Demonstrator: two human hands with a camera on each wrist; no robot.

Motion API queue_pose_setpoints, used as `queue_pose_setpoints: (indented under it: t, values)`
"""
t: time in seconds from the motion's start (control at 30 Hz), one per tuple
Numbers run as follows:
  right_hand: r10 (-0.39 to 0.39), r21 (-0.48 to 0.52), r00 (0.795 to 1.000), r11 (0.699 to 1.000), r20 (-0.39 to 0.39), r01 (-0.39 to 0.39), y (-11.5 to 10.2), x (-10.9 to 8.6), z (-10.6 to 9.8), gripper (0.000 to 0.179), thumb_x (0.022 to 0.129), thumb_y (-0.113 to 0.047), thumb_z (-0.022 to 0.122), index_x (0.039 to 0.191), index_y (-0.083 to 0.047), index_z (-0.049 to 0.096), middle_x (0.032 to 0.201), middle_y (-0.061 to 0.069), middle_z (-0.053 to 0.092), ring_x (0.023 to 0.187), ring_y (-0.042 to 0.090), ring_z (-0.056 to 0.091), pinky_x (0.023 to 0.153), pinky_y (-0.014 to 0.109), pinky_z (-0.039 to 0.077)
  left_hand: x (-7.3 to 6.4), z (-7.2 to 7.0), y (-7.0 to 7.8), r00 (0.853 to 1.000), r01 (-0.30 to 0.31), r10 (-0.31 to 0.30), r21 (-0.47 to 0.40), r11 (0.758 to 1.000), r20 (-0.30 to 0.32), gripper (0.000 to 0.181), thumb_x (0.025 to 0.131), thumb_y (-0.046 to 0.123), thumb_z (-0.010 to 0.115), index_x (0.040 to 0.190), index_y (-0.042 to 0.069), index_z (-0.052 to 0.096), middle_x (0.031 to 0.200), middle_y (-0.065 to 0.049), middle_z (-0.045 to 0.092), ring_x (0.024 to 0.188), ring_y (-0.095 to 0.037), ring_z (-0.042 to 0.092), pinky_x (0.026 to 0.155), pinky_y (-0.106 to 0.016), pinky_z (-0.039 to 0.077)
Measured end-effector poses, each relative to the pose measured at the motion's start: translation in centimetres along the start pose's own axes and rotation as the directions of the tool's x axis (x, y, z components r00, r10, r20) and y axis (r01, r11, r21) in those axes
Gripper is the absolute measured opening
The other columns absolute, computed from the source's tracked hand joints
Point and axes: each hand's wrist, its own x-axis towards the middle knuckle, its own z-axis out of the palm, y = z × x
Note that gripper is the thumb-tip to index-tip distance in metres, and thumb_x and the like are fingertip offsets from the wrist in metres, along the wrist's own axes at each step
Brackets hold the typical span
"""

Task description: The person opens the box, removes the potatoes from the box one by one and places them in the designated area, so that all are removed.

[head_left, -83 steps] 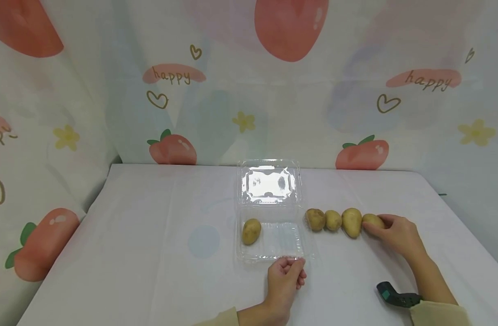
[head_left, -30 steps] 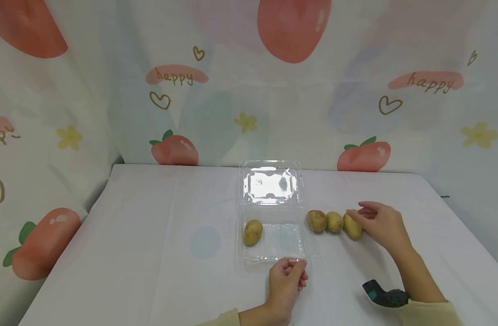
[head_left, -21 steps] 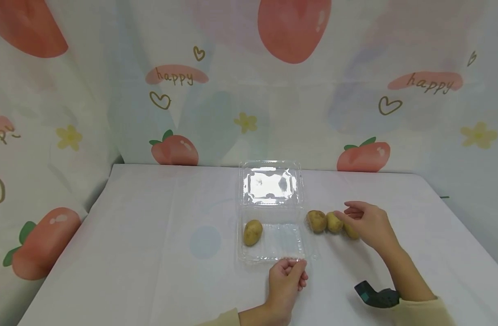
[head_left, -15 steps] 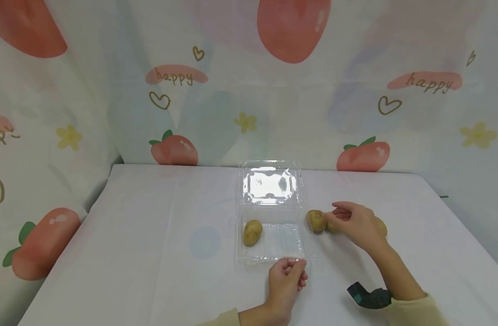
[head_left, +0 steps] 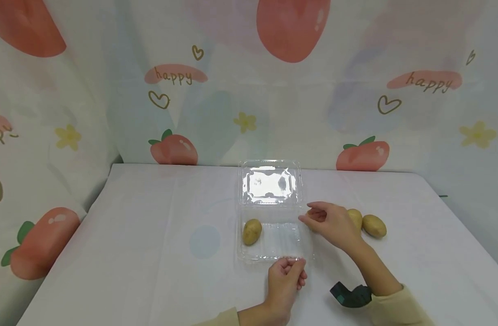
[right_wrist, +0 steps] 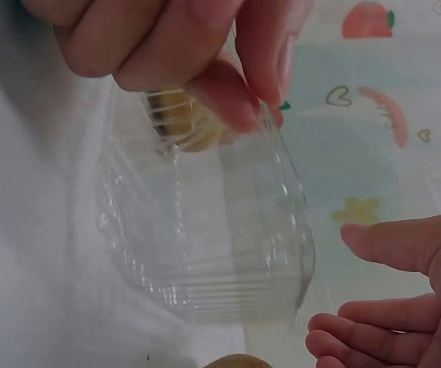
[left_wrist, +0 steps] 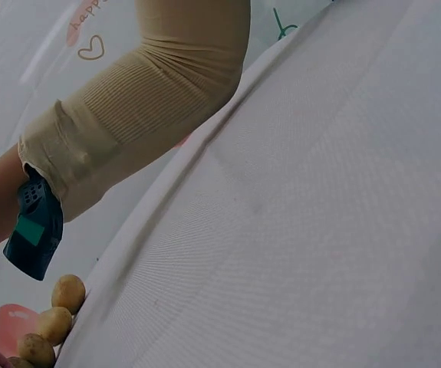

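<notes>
A clear plastic clamshell container lies with its lid folded back, one potato at the left of its base. My left hand pinches the container's front rim between thumb and fingers, as the right wrist view also shows. Held above the table by the container's right rim, my right hand has its thumb and fingers spread apart with nothing between them. Two potatoes, one part-covered and one at the row's right end, show behind that hand; it hides the others from the head view.
Several potatoes stand in a row in the left wrist view. A dark wrist device sits by the right cuff. White cloth covers the table, and a printed curtain hangs behind and at the left.
My right hand has left the rightmost potato and moved left over the row to the container's right side, fingers empty. The left hand stays on the front rim.
</notes>
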Motion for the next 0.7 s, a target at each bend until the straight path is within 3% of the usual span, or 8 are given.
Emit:
queue_pose_setpoints:
  t: [0.2, 0.47, 0.7]
  values:
    - [-0.035, -0.001, 0.999, 0.999, 0.034, 0.035, -1.1, 0.2, 1.7, 0.049, 0.079, -0.031, 0.072, 0.111, 0.004, 0.061, 0.094, 0.013, 0.066, 0.083, 0.024, 0.062, 0.071, 0.036, 0.052, 0.0, -0.1, 0.2, 0.999, 0.038, -0.038, 0.007, 0.999, 0.001, 0.008, 0.082, 0.009, 0.063, 0.081, 0.002, 0.058, 0.06, -0.001, 0.054, 0.05, -0.007, 0.047, 0.046, -0.013, 0.04]
    - [-0.144, -0.007, 0.989, 0.989, 0.046, 0.144, -2.3, 0.3, 4.3, 0.046, 0.077, -0.029, 0.074, 0.107, 0.003, 0.063, 0.087, 0.008, 0.066, 0.08, 0.021, 0.061, 0.072, 0.035, 0.051, 0.1, -0.1, 0.0, 1.0, -0.005, 0.005, -0.027, 1.0, 0.009, 0.007, 0.08, 0.005, 0.061, 0.083, 0.0, 0.058, 0.057, 0.0, 0.053, 0.048, -0.005, 0.045, 0.044, -0.013, 0.038]
    - [-0.151, -0.032, 0.987, 0.988, 0.056, 0.153, -3.0, 0.3, 5.3, 0.045, 0.076, -0.029, 0.074, 0.107, 0.001, 0.063, 0.088, 0.008, 0.066, 0.081, 0.02, 0.061, 0.072, 0.035, 0.051, 0.2, -0.1, -0.1, 1.0, 0.002, -0.002, -0.034, 0.999, 0.01, 0.006, 0.079, 0.004, 0.062, 0.082, 0.003, 0.056, 0.057, 0.0, 0.053, 0.047, -0.005, 0.046, 0.044, -0.014, 0.038]
